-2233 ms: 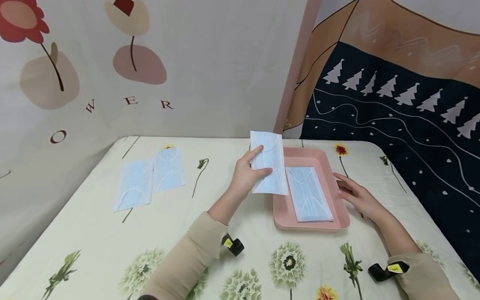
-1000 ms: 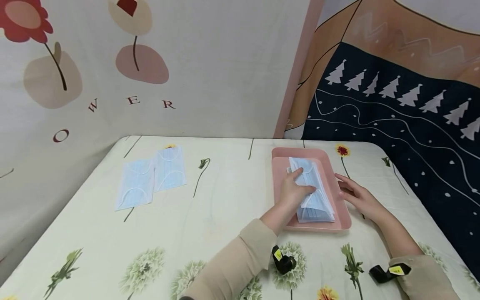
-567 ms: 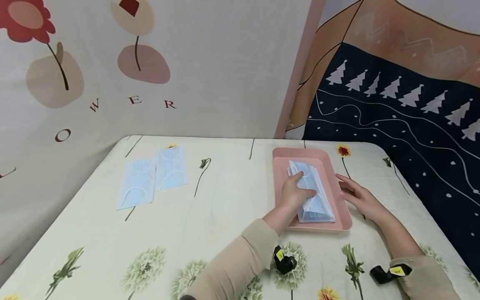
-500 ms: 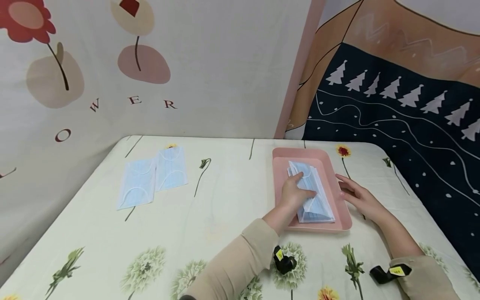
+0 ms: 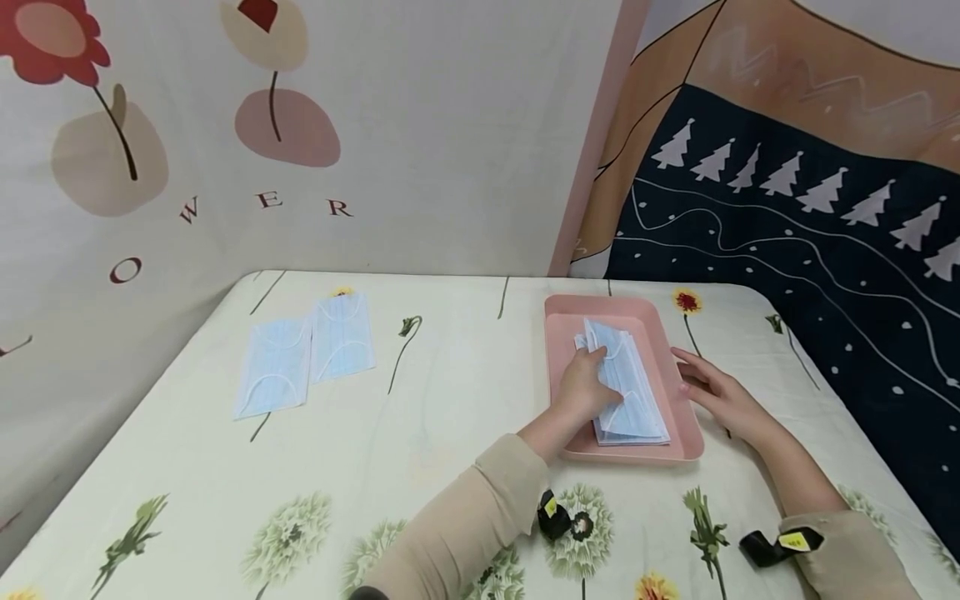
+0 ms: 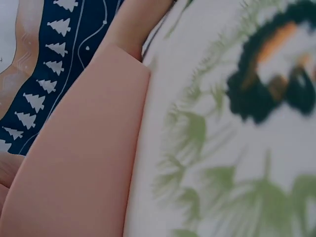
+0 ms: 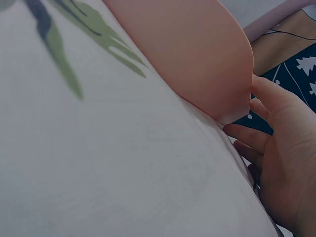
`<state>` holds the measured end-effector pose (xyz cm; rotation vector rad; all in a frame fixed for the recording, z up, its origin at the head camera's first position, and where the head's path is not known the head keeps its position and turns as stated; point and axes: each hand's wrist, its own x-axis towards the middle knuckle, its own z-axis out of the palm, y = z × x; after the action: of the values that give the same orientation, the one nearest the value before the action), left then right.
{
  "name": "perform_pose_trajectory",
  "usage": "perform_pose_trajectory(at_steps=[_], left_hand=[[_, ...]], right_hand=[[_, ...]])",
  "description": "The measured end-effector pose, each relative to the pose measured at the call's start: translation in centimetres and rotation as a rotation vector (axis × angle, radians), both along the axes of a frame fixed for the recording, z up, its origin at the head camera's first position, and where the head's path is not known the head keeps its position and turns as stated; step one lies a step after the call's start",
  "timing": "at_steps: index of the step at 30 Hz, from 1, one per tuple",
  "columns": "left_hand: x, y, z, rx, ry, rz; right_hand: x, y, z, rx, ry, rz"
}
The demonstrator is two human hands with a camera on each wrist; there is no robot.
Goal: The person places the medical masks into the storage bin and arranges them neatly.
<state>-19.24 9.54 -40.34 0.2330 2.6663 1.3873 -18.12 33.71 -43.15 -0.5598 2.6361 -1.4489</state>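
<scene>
In the head view my left hand (image 5: pixel 583 390) is inside the pink tray (image 5: pixel 681 429), holding a pale blue pleated face mask (image 5: pixel 636 400) by its left side. Thumb and index finger lie over the mask; the other fingers are hidden under it. Its left edge stands slightly raised above more masks stacked beneath. My right hand (image 5: pixel 716 398) is at the tray's right side, fingers loosely bent and fingertips touching the wall. In the right wrist view the right hand (image 7: pixel 289 143) meets the tray's corner. The left wrist view shows mostly the tray's outer wall (image 6: pixel 84 143).
Two more face masks lie at the back left of the table, a nearer one (image 5: pixel 273 371) and a farther one (image 5: pixel 342 337), edges meeting. A flower-print cloth (image 5: pixel 450 375) covers the table. Printed fabric (image 5: pixel 450 125) hangs behind it.
My left hand has carried a mask rightward from beside the tray and lowered it onto the stack inside. Just now the hand has slid slightly left over the mask. My right hand has stayed put.
</scene>
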Motion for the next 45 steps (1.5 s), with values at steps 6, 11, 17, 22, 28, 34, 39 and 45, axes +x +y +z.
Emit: perform_pose_trajectory(at_steps=[6, 11, 17, 22, 28, 34, 39, 45], left_hand=[[0.3, -0.1, 0.1, -0.19, 0.056, -0.037], [0.4, -0.4, 0.2, -0.34, 0.083, -0.055], [0.3, -0.5, 0.0, -0.481, 0.095, -0.085], [0.3, -0.4, 0.0, -0.55, 0.111, -0.107], [0.4, -0.3, 0.1, -0.64, 0.102, -0.128], [0.7, -0.2, 0.3, -0.756, 0.109, -0.144], [1.0, -0.2, 0.8, -0.817, 0.139, -0.135], [1.4, -0.2, 1.4, -0.851, 0.199, -0.121]], right_hand=[[0.0, 0.0, 0.0, -0.004, -0.005, -0.004], [0.1, -0.1, 0.1, -0.004, -0.008, -0.012], [0.1, -0.2, 0.2, -0.002, -0.026, -0.021], [0.1, -0.2, 0.2, 0.007, -0.029, -0.03], [0.1, -0.2, 0.2, 0.0, -0.024, -0.024], [0.1, -0.2, 0.0, 0.0, -0.049, -0.031], [0.1, -0.1, 0.0, 0.005, -0.057, -0.034], [0.0, -0.1, 0.1, -0.001, -0.042, -0.028]])
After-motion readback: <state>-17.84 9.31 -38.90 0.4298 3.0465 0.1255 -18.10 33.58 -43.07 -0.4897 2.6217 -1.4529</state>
